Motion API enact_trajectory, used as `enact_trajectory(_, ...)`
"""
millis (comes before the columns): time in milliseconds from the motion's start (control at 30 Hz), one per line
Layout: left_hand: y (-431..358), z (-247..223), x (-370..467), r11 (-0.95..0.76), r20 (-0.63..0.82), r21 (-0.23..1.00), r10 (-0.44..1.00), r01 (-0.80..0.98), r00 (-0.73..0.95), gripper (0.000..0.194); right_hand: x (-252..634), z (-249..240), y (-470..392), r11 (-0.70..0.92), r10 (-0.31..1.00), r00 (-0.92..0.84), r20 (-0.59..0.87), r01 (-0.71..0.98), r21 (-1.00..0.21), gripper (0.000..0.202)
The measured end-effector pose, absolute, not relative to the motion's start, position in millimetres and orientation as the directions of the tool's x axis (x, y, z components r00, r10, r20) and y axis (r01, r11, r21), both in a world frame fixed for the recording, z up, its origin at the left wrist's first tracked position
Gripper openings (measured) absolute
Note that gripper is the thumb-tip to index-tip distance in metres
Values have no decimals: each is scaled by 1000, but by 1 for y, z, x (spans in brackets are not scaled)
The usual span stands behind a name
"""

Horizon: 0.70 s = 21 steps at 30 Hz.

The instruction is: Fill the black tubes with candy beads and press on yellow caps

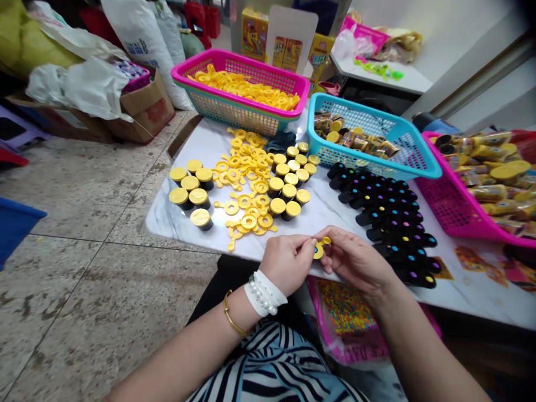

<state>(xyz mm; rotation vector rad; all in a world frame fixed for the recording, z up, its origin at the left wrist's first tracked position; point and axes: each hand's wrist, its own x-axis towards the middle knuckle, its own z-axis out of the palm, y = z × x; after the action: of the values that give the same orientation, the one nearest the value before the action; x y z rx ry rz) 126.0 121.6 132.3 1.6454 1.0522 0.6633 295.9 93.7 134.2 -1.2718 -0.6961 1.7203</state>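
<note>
Over the table's front edge, my left hand [287,262] and my right hand [352,258] meet with fingers pinched on a small yellow plastic ring piece [319,251]. A dark blue spot shows at its middle, and a little round tab sticks out at its upper right. Just beyond my hands lies a loose pile of similar yellow ring pieces [249,221]. Black cups with yellow lids [288,191] stand in a group right of the pile, and several more lidded cups [199,196] stand left of it. Rows of black pieces with coloured dots [389,212] lie to the right.
A pink basket [178,71] of yellow pieces and a blue basket [372,114] of printed tubes stand at the back. Another pink basket [444,209] is at the right. Below the table edge sits a bag of tiny coloured beads [345,307]. Cardboard boxes [146,109] stand on the floor.
</note>
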Motion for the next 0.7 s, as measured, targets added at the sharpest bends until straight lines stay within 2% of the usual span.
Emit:
enact_trajectory(200, 122, 128, 125, -79, -83, 946, 878, 313, 471, 34, 301, 131, 91, -460, 886, -127, -446, -359, -812, 30)
enact_trajectory(300, 120, 125, 125, -2, -134, 948, 905, 318, 404, 26, 300, 133, 91, -505, 863, -145, -485, -308, -806, 27)
enact_trajectory(400, 120, 125, 125, 48, -185, 947, 892, 319, 413, 25, 297, 135, 94, -560, 827, -215, -520, -219, -799, 25)
enact_trajectory(500, 125, 124, 128, 22, -155, 953, 891, 301, 427, 26, 293, 137, 97, -551, 830, -231, -508, -196, -811, 26)
enact_trajectory(700, 127, 119, 124, -53, -91, 956, 882, 288, 463, 31, 283, 137, 93, -474, 880, -137, -454, -209, -856, 29)
